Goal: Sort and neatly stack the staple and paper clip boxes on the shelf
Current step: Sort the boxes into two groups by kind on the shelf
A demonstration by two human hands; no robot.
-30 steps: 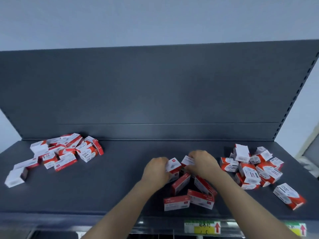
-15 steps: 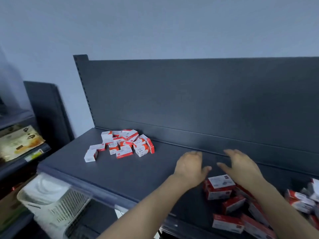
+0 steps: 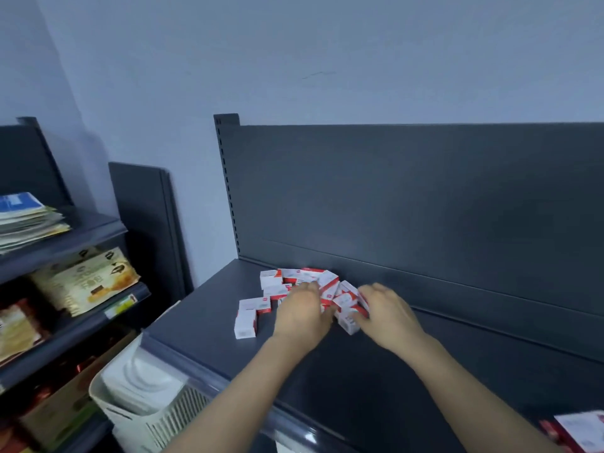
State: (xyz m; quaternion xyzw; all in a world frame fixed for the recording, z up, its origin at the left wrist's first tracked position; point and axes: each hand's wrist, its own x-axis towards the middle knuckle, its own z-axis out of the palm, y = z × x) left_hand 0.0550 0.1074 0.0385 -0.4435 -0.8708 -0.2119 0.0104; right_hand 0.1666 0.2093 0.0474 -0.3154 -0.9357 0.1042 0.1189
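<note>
A loose pile of small red-and-white boxes [image 3: 295, 276] lies at the left end of the dark grey shelf [image 3: 202, 325], close to the back panel. Two more boxes [image 3: 245, 322] sit apart at the pile's front left. My left hand [image 3: 302, 313] lies over the middle of the pile with its fingers stretched out onto the boxes. My right hand [image 3: 389, 313] is at the pile's right side, fingers extended, thumb against a white box [image 3: 347, 323]. Neither hand plainly holds a box; the view is blurred.
Another red-and-white box [image 3: 578, 431] shows at the bottom right corner. A white plastic basket [image 3: 140, 397] stands below the shelf's left end. Further left, a second shelving unit carries snack packs [image 3: 85, 279] and stacked booklets [image 3: 26, 220].
The view swung left from the middle boxes to the left pile. Both hands left the middle boxes, travelled left with nothing in them, and now reach onto the left pile.
</note>
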